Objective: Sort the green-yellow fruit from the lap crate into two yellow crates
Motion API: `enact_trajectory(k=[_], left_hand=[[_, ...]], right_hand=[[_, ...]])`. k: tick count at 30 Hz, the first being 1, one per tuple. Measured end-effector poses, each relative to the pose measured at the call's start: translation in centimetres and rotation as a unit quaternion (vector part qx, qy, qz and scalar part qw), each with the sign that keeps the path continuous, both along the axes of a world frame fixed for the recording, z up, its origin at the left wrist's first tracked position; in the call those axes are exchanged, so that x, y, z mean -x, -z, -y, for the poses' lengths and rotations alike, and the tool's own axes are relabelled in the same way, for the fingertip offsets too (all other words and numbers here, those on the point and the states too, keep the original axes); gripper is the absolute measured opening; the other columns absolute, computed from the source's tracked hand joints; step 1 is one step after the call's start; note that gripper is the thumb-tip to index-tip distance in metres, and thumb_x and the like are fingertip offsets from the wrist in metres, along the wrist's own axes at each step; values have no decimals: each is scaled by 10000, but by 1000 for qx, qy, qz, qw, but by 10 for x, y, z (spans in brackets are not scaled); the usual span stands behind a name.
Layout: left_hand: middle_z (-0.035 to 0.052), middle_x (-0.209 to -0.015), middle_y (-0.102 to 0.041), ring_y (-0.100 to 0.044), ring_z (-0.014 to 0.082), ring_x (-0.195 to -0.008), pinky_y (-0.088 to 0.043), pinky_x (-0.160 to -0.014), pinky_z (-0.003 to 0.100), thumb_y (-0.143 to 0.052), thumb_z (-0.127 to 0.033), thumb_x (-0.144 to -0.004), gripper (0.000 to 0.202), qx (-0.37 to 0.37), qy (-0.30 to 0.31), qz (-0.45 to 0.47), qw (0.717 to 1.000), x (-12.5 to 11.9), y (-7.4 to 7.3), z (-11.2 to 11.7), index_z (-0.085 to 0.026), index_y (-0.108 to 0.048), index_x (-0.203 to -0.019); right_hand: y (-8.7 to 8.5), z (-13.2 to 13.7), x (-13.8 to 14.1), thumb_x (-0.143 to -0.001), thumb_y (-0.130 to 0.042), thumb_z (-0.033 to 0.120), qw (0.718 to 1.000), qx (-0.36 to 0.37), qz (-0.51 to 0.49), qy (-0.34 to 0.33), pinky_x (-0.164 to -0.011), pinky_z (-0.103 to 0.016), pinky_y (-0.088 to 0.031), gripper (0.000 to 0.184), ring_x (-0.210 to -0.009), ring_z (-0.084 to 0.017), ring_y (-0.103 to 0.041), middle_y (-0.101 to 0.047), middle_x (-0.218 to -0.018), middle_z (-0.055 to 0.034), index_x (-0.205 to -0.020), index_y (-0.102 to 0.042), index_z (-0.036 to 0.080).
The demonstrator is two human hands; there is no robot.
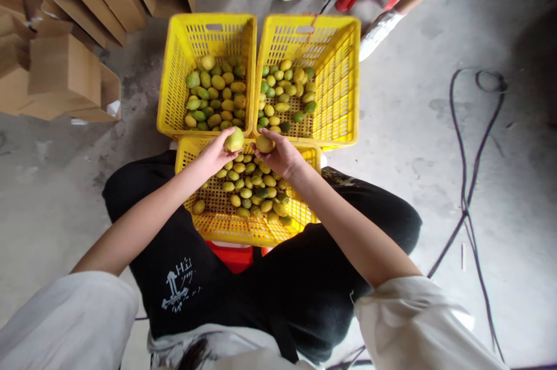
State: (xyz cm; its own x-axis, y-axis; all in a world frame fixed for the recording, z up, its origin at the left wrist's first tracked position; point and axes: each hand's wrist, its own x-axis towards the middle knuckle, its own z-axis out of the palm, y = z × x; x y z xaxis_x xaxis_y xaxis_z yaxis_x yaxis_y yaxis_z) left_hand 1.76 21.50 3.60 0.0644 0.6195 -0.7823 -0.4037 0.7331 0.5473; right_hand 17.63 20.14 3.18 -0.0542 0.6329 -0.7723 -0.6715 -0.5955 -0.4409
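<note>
Yellow-green and glossy, the left fruit (235, 140) is a plump oval with a smooth rind. Your left hand (216, 154) has it in a closed grip: the fingers (225, 134) curl round its near side and leave the far half bare. Its longer axis tilts from your palm up and away, towards the crates beyond your fingertips.

Your right hand (282, 156) is closed on the right fruit (264, 144), which is a deeper, duller yellow and rounder. One finger lies over its top and the rest cup it from beneath. It sits wider than tall, with its long axis running across, towards your other hand. The two fruits are near each other but apart.

Directly below both sets of fingers is the near crate (243, 238), hard yellow plastic with a perforated lattice wall, part filled with small yellow and green fruits. Just beyond your left fingertips stands the far-left crate (173, 71), holding larger, greener fruits. Just beyond your right fingertips is the far-right crate (340, 83), holding smaller mixed ones. All three crates touch.

Farther out past your left hand lie stacked brown cardboard boxes (65, 62), flat-faced and matte. Well out past your right hand, a thin dark cable (465, 184) loops over the rough grey concrete floor (413, 144).
</note>
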Motion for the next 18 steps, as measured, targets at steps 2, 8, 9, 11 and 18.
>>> enact_trajectory(k=[2, 8, 9, 11, 18], left_hand=[[59, -790, -689, -660, 177, -703, -517, -593, 236, -637, -292, -943, 128, 26, 3, 11, 1000, -1, -6, 0, -187, -674, -1008], [83, -744, -685, -647, 178, -639, -511, -556, 245, -503, -239, -989, 206, 62, 16, 48, 997, -4, -16, -1, -141, -682, -960], [77, -729, -675, -637, 169, -622, -502, -548, 239, -525, -257, -992, 204, 61, 18, 46, 997, -4, -15, -1, -141, -683, -938], [61, -709, -658, -615, 146, -594, -490, -541, 225, -621, -300, -972, 181, 49, 25, 41, 998, -4, -13, 0, -148, -678, -890], [43, -694, -652, -569, 96, -536, -464, -512, 188, -744, -270, -918, 200, 16, 39, 29, 999, -3, -8, 1, -172, -615, -801]], right_hand=[[0, -1, 0, -949, -595, 175, 1000, 12, -14, 1, -558, -188, -560, 77, -716, -139, -667, -662, -794, -7, -885, -606, 215], [-1, -3, -4, -1067, -414, 317, 998, 36, -49, -12, -452, -155, -486, 278, -590, -120, -626, -622, -706, -21, -870, -574, 205], [-3, -3, -4, -1074, -410, 336, 998, 35, -50, -14, -431, -149, -468, 293, -573, -118, -617, -609, -687, -17, -869, -573, 205], [-7, -2, -4, -1068, -458, 362, 998, 30, -46, -15, -408, -139, -446, 275, -551, -111, -606, -585, -656, -1, -870, -573, 209], [-10, -1, -3, -1040, -526, 338, 999, 35, -28, -20, -435, -161, -493, 188, -572, -122, -617, -619, -647, 7, -916, -601, 218]])
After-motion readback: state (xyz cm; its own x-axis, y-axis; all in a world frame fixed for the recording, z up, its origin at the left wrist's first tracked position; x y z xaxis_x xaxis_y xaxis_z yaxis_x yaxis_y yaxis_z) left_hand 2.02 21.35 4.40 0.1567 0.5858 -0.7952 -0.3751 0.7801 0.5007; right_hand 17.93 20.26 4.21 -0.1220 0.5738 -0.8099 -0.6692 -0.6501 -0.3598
